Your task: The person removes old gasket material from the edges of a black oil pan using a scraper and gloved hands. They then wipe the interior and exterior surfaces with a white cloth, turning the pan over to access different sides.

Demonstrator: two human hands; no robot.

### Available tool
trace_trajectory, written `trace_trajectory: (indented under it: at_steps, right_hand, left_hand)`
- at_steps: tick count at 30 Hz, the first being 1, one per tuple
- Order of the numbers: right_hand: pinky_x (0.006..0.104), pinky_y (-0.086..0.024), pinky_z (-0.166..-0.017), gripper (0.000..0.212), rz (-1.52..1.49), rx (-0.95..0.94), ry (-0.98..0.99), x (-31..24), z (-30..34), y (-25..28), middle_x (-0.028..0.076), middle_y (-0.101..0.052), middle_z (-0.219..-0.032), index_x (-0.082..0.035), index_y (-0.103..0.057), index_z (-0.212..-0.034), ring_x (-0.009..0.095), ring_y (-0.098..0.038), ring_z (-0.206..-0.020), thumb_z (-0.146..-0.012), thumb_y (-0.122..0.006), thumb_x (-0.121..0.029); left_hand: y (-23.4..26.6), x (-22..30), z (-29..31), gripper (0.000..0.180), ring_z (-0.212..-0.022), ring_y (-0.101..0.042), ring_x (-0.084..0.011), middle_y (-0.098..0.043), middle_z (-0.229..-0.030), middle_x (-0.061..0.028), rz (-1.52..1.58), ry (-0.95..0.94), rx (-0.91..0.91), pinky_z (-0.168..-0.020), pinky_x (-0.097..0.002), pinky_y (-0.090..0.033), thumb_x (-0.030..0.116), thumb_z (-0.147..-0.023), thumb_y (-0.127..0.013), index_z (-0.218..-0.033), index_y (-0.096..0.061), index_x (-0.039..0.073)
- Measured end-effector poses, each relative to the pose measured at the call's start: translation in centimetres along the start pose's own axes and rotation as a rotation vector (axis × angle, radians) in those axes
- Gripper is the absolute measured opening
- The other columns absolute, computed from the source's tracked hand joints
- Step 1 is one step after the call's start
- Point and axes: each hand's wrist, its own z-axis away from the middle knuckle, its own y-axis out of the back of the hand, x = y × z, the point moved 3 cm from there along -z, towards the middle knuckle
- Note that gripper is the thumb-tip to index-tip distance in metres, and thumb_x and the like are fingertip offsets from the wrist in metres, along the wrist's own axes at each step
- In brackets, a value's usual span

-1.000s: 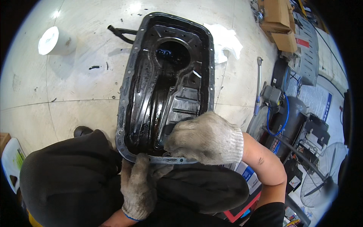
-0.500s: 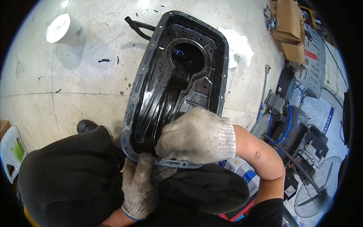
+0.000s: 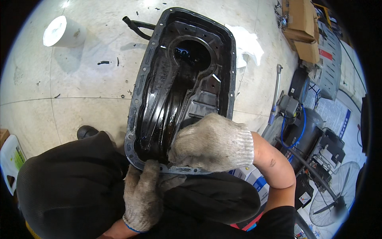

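A black oil pan (image 3: 136, 101) lies tilted against my legs, its open side up, with a flat flange full of bolt holes around it. Dark, wet-looking residue coats its inside, and a curved tube (image 3: 137, 31) sticks out at its far left. My left hand (image 3: 142, 195), in a dirty knitted glove, grips the near edge, fingers over the flange. My right hand (image 3: 213, 142), gloved too, is closed above the near right part of the flange. Its fingertips are turned down and out of sight, so whatever it holds is hidden.
On the tiled floor stand a white bucket-like container (image 3: 65, 32) and, beyond the pan, crumpled white paper (image 3: 248, 46). Black scraps (image 3: 103, 62) lie at left. Along the right are a long-handled wrench (image 3: 276, 91), cardboard boxes (image 3: 300, 24), a compressor-like machine (image 3: 306, 123) and a fan (image 3: 336, 195).
My right hand has slid slightly right along the near flange. The pan and the scene sit a little farther left in view. My left hand keeps its hold.
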Motion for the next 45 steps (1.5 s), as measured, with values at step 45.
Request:
trace_trajectory:
  at_steps: [45]
  right_hand:
    - [0.0421, -0.061, -0.081, 0.026, -0.102, 1.026, -0.966, -8.0, 8.4, -12.9, 0.023, -0.076, -0.104, 0.004, -0.073, -0.119, 0.040, -0.074, -0.092, -0.094, -0.071, -0.003]
  left_hand:
    - [-2.6, -6.4, -0.7, 0.036, -0.101, -0.062, -0.0123, -0.064, -0.112, -0.0002, 0.014, 0.112, -0.018, -0.090, -0.0315, -0.054, 0.029, -0.106, -0.068, -0.136, -0.059, 0.011]
